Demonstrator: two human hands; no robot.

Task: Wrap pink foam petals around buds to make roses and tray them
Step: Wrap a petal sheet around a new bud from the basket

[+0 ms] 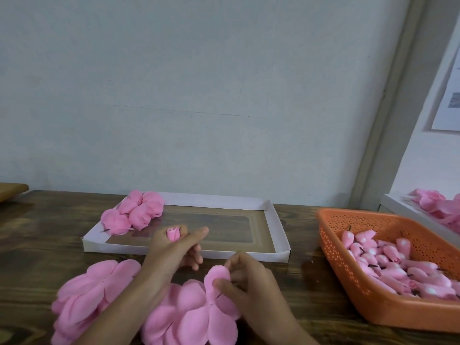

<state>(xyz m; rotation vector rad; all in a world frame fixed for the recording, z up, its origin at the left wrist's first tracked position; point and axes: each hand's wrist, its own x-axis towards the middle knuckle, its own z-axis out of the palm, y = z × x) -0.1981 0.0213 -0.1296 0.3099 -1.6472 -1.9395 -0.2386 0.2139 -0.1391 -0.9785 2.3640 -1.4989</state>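
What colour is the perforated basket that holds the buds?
Orange; the basket shows best in the head view.

Around your matt card tray [276, 227]: glossy dark wood table [44, 235] beneath, soft foam petals [194, 317] nearer you, perforated plastic basket [373, 312] right.

A dark brown table [37, 245] with a strong wood grain fills the lower part of the view. Behind it rises a plain pale grey-blue wall [199, 83], crossed by a thin, faint crack [186, 112] running almost level. At the right a grey post [388, 120] leans up along the wall's edge, with a white panel [423, 150] beyond it. A printed sheet of paper [450, 95] hangs on that panel, its print too blurred to read. At the far left, the corner of a lighter wooden board [11, 190] shows.
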